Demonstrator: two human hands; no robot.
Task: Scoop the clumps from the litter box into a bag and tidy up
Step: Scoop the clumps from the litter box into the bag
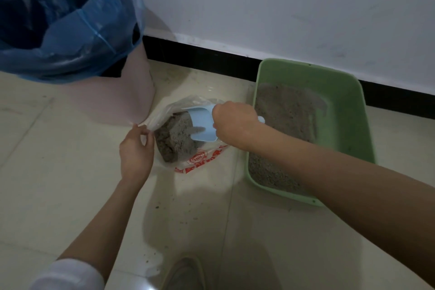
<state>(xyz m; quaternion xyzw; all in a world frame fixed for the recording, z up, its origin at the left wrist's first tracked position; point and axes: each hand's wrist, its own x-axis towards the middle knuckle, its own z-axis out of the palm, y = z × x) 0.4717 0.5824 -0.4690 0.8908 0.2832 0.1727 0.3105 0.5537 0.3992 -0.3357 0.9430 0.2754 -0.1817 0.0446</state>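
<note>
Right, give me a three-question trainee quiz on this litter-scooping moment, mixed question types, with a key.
1. True or false: the blue scoop is over the green litter box.
2. What does the left hand pinch? A) the clear bag's edge B) the bin liner C) the scoop
3. Fill in: the pink bin is lined with a ___ bag.

Key
1. False: the right hand holds it tipped into the clear plastic bag, over the grey litter inside.
2. A
3. blue
</note>
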